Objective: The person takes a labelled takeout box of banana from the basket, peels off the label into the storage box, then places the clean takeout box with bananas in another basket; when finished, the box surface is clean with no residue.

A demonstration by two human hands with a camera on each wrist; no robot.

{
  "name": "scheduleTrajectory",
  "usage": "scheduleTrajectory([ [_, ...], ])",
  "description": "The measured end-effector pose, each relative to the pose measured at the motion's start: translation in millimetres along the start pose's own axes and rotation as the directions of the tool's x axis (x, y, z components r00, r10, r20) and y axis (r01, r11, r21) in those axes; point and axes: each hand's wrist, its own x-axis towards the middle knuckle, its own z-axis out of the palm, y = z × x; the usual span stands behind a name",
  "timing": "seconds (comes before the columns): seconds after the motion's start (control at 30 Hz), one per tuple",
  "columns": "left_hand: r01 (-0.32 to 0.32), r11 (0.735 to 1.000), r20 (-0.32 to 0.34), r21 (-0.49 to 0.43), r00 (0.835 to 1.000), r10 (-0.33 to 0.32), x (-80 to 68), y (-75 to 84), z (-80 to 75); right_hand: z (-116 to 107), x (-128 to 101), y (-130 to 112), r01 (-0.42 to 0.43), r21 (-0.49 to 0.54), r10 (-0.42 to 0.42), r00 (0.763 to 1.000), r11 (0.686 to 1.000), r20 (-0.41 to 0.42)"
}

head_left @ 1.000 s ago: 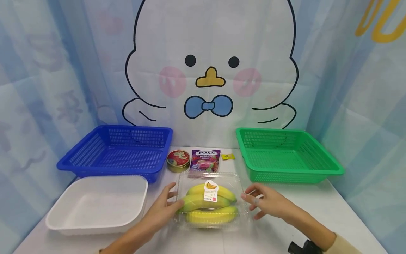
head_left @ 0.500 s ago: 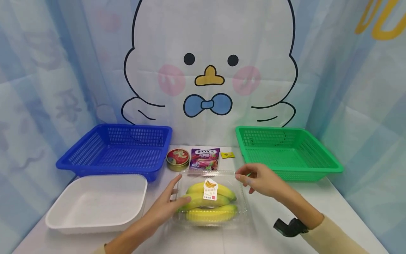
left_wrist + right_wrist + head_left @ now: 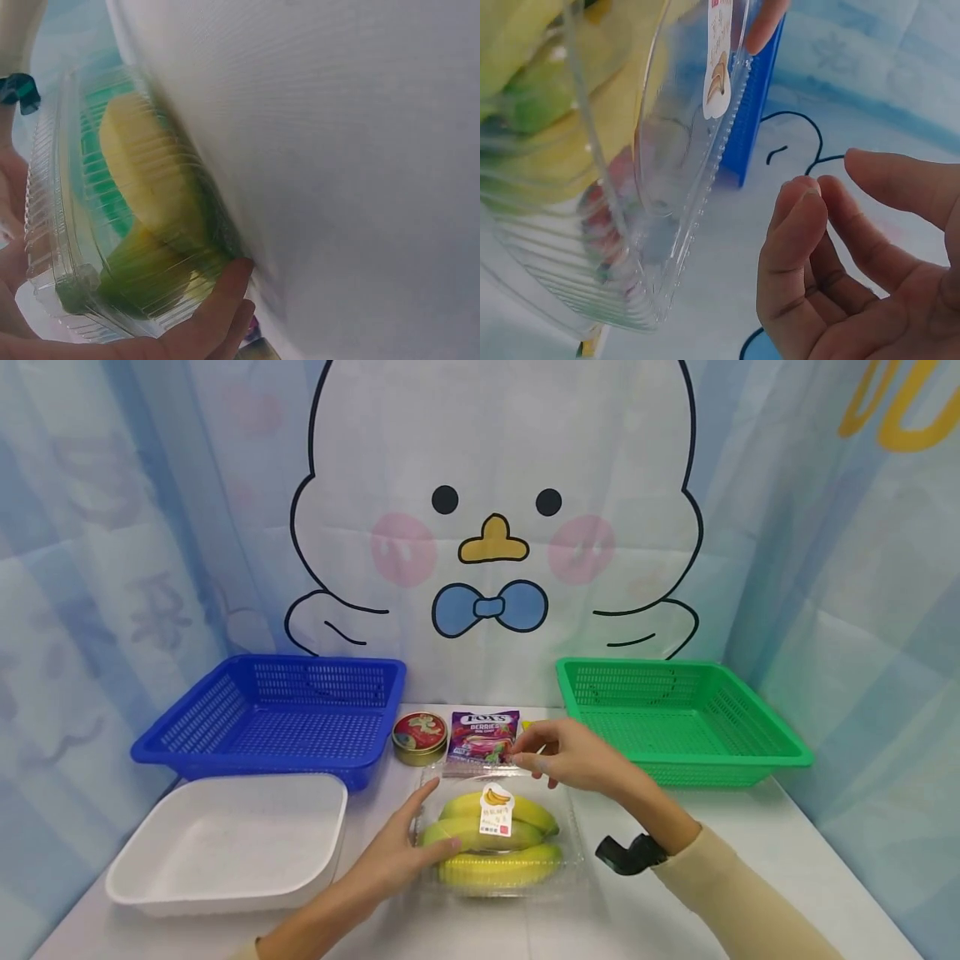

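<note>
A clear plastic clamshell box (image 3: 573, 835) with several bananas (image 3: 498, 867) and a white label (image 3: 497, 810) sits in front of me in the head view. My left hand (image 3: 393, 852) rests at its left side, thumb over the lid and index finger along the edge. Fingers (image 3: 217, 307) touch the box wall in the left wrist view. Over the box's back edge is my right hand (image 3: 573, 756), its fingers loosely bent. In the right wrist view that hand (image 3: 862, 277) shows a gap between thumb and fingers, with nothing held.
Behind the box are a round red-topped tin (image 3: 420, 739), a purple candy bag (image 3: 480, 735) and a small yellow packet (image 3: 527, 725), mostly hidden. A blue basket (image 3: 270, 760) and white tub (image 3: 225, 902) stand left, a green basket (image 3: 697, 772) right.
My right hand has moved from the box's right side up and leftward to its back edge. The left hand's thumb has shifted slightly right over the lid.
</note>
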Motion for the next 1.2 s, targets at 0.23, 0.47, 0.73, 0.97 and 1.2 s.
scheduleTrajectory([
  [0.23,0.003,1.0,-0.015,0.031,1.0,-0.003,-3.5,1.5,1.6,9.8,15.7,-1.8,0.025,-0.03,-0.023,0.998,0.999,0.059],
  [0.47,-0.007,0.999,-0.022,0.047,1.0,0.008,-4.4,2.5,2.0,16.8,26.9,-3.3,0.023,-0.075,-0.016,0.996,0.997,0.091],
  [0.73,-0.023,0.999,-0.017,0.039,1.0,0.024,-3.2,-0.9,2.4,26.6,34.5,-4.8,-0.022,-0.119,0.041,0.987,0.993,0.154],
  [0.97,-0.021,0.999,-0.021,0.048,1.0,0.022,-2.8,-1.2,3.3,28.2,34.9,-8.4,-0.047,-0.126,0.07,0.981,0.991,0.179],
  [1.2,-0.013,0.998,-0.023,0.061,1.0,0.015,-3.4,-0.7,2.8,31.3,34.2,-9.0,-0.019,-0.157,0.048,0.982,0.987,0.182],
])
